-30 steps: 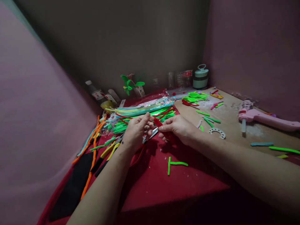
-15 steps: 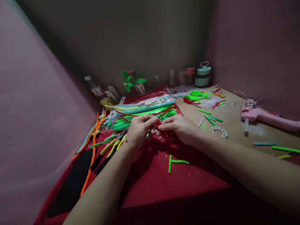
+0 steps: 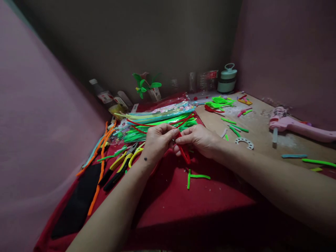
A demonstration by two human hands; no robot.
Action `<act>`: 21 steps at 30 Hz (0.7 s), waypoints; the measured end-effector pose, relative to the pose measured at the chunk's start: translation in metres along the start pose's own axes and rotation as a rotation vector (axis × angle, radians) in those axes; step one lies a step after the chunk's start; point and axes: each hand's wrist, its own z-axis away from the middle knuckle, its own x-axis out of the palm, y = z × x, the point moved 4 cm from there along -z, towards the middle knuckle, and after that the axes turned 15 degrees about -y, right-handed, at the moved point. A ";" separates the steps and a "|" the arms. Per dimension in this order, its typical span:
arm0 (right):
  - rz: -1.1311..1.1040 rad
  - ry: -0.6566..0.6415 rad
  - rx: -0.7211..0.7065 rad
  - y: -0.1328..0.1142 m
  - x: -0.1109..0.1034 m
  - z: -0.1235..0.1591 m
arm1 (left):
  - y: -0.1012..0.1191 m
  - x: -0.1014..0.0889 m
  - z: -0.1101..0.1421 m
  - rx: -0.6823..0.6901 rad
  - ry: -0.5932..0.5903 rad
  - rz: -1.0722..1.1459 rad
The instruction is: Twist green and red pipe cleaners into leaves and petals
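Both hands meet at the middle of the view, pinching a red pipe cleaner [image 3: 185,154] bent into a narrow loop that hangs below the fingers. My left hand [image 3: 160,140] is closed, its thumb and forefinger pressed together at the loop's upper end. Close beside it, my right hand [image 3: 197,140] grips the same piece from the right. The fingers partly hide how the red stems join. Behind the hands lie long green pipe cleaners [image 3: 162,126] in a clear bag, with other red stems across them. Short green pieces [image 3: 199,176] lie on the red cloth below.
Yellow-and-black pliers [image 3: 122,169] and orange pipe cleaners [image 3: 95,196] lie at the left by a black sheet [image 3: 78,201]. A pink glue gun [image 3: 296,127] rests on the board [image 3: 259,134] at the right. Bottles, a green craft plant [image 3: 147,85] and a mint container [image 3: 227,80] stand behind.
The red loop below the fingers has swung and now shows more clearly as a narrow hanging shape. Both hands stay together, and the view has shifted slightly.
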 end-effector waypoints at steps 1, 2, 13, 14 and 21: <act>-0.001 0.019 0.008 -0.001 0.000 0.000 | 0.001 0.000 0.000 0.019 0.007 -0.007; -0.009 0.040 0.010 -0.002 -0.001 0.001 | 0.001 0.000 0.000 0.048 0.015 -0.013; -0.384 0.123 -0.008 -0.008 -0.022 -0.002 | 0.001 0.002 0.004 0.562 -0.079 -0.996; -0.405 0.140 0.008 -0.007 -0.023 -0.002 | -0.002 0.002 0.004 0.540 -0.092 -1.056; -0.472 0.199 0.010 -0.004 -0.028 -0.004 | -0.006 0.000 0.004 0.453 -0.163 -0.957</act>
